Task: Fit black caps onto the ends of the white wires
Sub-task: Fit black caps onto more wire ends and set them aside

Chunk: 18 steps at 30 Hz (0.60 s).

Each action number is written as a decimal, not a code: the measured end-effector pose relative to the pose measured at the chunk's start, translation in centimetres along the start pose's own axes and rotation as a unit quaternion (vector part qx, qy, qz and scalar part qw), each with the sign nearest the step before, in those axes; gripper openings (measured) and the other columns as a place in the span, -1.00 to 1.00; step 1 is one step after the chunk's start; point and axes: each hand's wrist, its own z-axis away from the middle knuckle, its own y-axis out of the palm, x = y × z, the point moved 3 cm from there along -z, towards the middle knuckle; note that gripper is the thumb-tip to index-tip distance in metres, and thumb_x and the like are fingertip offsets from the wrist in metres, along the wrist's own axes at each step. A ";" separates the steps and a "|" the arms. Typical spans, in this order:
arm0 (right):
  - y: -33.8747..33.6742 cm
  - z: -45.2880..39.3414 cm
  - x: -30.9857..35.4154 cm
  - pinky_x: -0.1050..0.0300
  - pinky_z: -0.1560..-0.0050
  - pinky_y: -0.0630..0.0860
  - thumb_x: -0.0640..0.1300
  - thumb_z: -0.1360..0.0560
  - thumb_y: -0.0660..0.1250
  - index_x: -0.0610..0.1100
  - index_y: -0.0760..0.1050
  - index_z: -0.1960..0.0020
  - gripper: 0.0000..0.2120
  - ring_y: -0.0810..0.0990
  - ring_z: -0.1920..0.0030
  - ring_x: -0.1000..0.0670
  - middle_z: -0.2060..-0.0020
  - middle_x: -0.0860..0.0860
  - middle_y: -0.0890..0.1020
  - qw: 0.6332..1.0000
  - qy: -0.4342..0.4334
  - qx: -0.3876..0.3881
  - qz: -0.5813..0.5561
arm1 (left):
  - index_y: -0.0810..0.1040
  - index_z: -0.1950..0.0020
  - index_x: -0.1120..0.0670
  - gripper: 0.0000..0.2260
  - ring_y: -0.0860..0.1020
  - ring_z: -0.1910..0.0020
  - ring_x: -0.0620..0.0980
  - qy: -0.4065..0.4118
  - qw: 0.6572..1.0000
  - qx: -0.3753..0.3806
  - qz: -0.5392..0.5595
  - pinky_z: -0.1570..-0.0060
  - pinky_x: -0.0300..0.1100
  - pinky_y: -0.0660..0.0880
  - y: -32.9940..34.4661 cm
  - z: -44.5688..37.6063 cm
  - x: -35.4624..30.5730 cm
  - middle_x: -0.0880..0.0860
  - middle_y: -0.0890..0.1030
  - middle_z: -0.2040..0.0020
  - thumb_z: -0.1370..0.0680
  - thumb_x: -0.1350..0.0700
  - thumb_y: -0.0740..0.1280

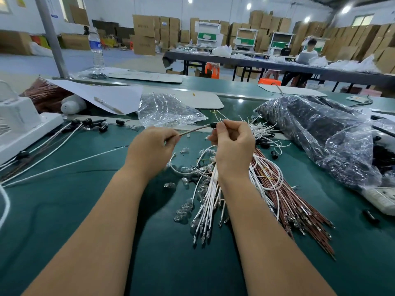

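I see the green surface [89, 210] filling the lower view; its far edge runs left to right at twelve o'clock, beside a pale raised strip. The widest open room lies at seven o'clock, under my left forearm, and at five o'clock below the wire ends. At three o'clock a large clear bag of black parts [316, 133] crowds the right edge. A smaller clear bag [166, 110] sits at twelve o'clock. A white machine base [19, 129] blocks the nine o'clock edge. The bundle of white wires [210, 201] lies under my right wrist, long axis running from one o'clock down to six o'clock, metal terminals pointing toward six; brown wires [299, 212] fan beside it toward five. Small clear bulbs [183, 208] scatter around the bundle. My left hand [149, 150] has its grip curled around one wire [192, 130], which runs from eight o'clock up to two. My right hand [233, 144] pinches a black cap [213, 125] at that wire's upper end, fingers closed tight.
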 end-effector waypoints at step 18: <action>-2.4 -1.0 -0.7 -0.01 0.01 0.48 -0.13 -0.54 0.26 -0.13 0.52 -0.15 -0.80 0.50 -0.05 -0.12 -0.06 -0.10 0.58 0.887 -0.058 -0.013 0.458 | 0.52 -0.26 -0.03 -0.64 0.24 -0.31 0.10 -0.167 0.971 -0.049 -0.164 -0.23 0.02 0.19 -1.9 0.5 2.3 0.00 0.45 -0.33 -0.49 0.19 0.24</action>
